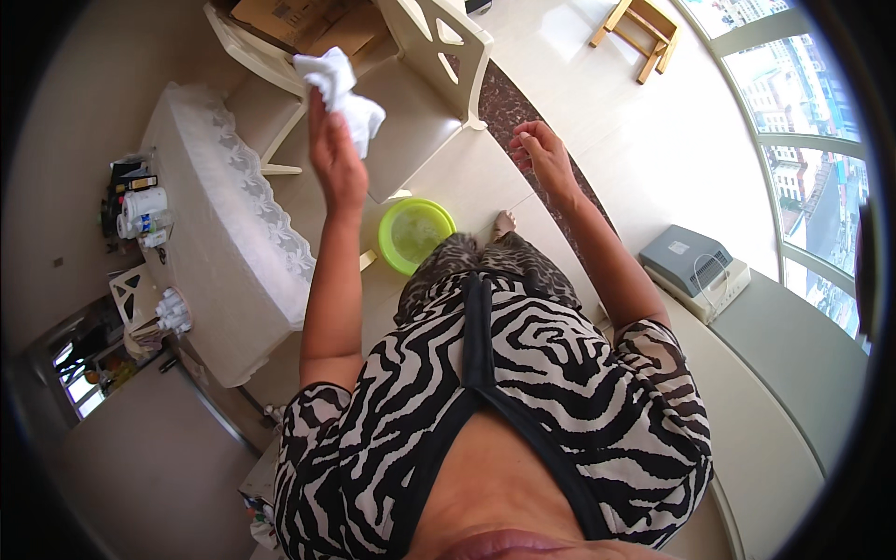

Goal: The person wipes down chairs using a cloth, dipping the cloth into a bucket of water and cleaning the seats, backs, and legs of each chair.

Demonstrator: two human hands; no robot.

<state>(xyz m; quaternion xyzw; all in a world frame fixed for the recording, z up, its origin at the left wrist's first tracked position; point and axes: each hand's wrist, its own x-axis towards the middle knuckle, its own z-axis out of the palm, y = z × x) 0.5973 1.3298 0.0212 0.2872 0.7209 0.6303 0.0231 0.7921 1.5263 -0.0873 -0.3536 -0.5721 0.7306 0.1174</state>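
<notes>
My left hand [338, 157] is raised over a beige-seated chair [413, 115] and holds a crumpled white cloth [336, 77]. Part of the cloth hangs down on the right side of the fingers. My right hand [546, 157] is held out in the air above the floor, fingers loosely curled and nothing in them. Below and between my hands, a lime-green plastic basin [416, 234] stands on the tiles near my foot. Clear liquid appears to be inside it.
On the left is a table with a lace-edged cloth [210, 210], bearing bottles and containers [143, 210]. Cardboard boxes [294, 21] rest on another chair [262, 105]. A wooden stool [640, 35] stands far right. A grey-and-white appliance [693, 269] sits by the windows [798, 140].
</notes>
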